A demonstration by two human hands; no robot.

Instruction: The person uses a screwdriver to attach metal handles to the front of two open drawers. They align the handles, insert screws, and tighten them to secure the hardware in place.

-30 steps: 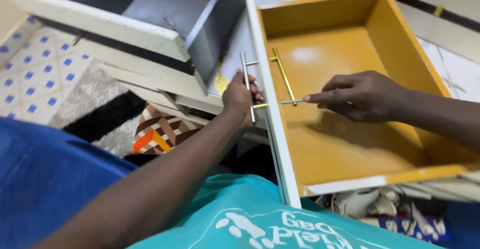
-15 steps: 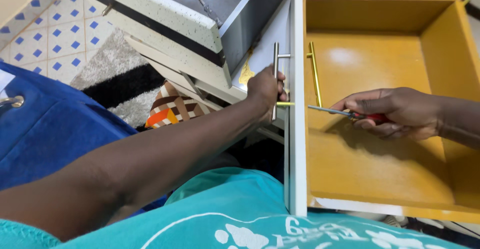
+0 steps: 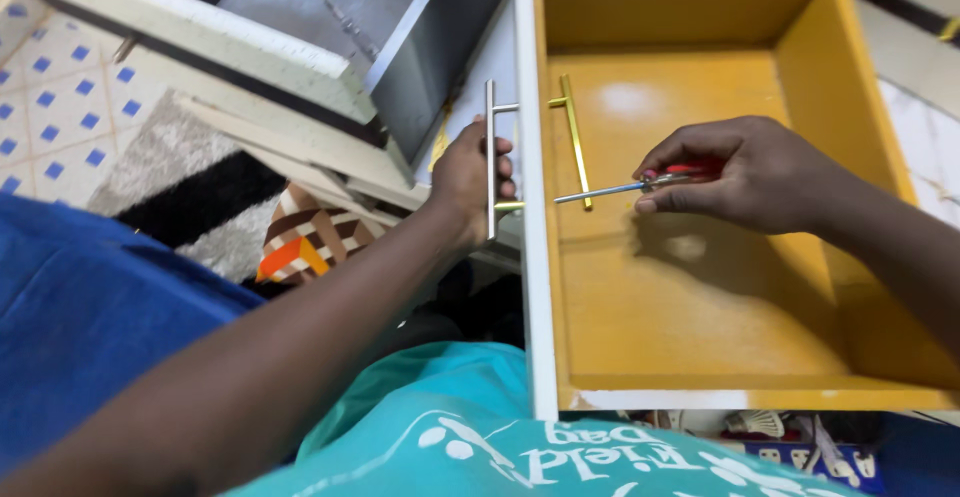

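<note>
Yellow drawer [image 3: 700, 297] fills the right half of the view, open side up, its white front panel [image 3: 530, 257] standing on edge and running top to bottom. Grey cabinet carcass [image 3: 330, 17] lies tilted at upper left, pale edge boards beneath it, over a floor of blue-dotted tiles [image 3: 60, 107] and a patterned rug [image 3: 200, 187].

Left hand [image 3: 465, 182] is outside the front panel, grip closed around the silver bar handle [image 3: 490, 152]; the fingers wrap the lower part of the bar. The handle sits just off the panel on 2 short posts.

Right hand [image 3: 750, 172] is inside the drawer, grip closed on a screwdriver [image 3: 640, 185] with a red handle. The metal shaft runs level toward the panel's inner face; its tip lies near the lower end of a gold-coloured bar [image 3: 572, 137] showing there. Whether the tip touches a screw cannot be told.
</note>
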